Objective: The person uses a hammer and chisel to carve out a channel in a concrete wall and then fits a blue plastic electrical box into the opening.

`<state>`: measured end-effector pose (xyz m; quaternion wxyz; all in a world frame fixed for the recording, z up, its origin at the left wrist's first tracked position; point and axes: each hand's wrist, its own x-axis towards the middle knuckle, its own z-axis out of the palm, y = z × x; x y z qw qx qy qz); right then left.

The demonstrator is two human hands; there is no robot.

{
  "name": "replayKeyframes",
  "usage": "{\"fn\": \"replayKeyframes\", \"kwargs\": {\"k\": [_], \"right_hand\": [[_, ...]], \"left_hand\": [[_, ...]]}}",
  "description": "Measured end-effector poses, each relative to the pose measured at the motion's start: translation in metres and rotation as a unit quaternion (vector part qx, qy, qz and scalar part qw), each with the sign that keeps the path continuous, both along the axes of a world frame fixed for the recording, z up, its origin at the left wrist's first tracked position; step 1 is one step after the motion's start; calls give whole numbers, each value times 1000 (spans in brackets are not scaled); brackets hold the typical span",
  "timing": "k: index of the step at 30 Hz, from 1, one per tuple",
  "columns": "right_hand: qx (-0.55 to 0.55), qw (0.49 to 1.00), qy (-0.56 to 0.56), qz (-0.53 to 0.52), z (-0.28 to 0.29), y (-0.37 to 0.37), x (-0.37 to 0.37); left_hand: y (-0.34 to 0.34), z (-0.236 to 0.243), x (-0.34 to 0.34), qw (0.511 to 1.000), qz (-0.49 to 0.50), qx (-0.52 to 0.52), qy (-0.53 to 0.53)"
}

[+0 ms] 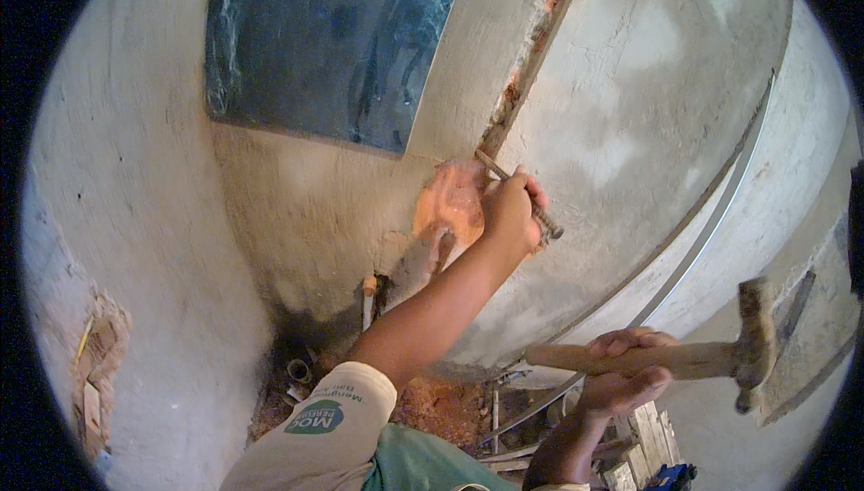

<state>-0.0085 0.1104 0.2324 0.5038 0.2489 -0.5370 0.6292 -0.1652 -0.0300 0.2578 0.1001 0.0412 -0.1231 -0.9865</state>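
Observation:
My left hand (510,214) is closed around a ribbed steel chisel (491,165). The chisel's tip meets the lower end of a narrow groove (515,95) cut in the plastered wall, and its blunt end sticks out past my fingers toward the lower right. Exposed orange brick (450,194) shows in a broken patch beside this hand. Lower and to the right, my right hand (628,372) grips a hammer (702,360) by its wooden handle. The hammer head is at the far right, apart from the chisel.
A dark blue-grey panel (324,50) hangs on the wall at upper left. Below my left forearm, a pipe end (368,297) comes out of the wall. Wood pieces (648,441) and reddish rubble (441,405) lie at the bottom. A pale straight strip (711,230) runs along the right wall.

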Motion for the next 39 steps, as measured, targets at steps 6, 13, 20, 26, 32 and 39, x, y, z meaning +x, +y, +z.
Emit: {"fn": "replayKeyframes", "kwargs": {"k": [6,13,20,26,32,39], "right_hand": [[-29,996,-75,44,-21,8,1],[-92,964,18,247,-17,14,-5],[165,885,-407,156,-79,-21,-50],[-55,961,-127,240,-53,-21,-32],[129,917,-343,156,-110,-19,-43],[88,918,-373,106,-167,17,-22]], "left_hand": [[-4,-5,0,1000,5,-19,-2],[-10,-6,-10,1000,2,20,7],[-23,-4,-11,1000,-27,11,10],[-19,-8,-23,996,-43,73,18],[-45,-28,-9,989,-104,-84,70],[-51,-64,6,898,50,-435,-30]]}}
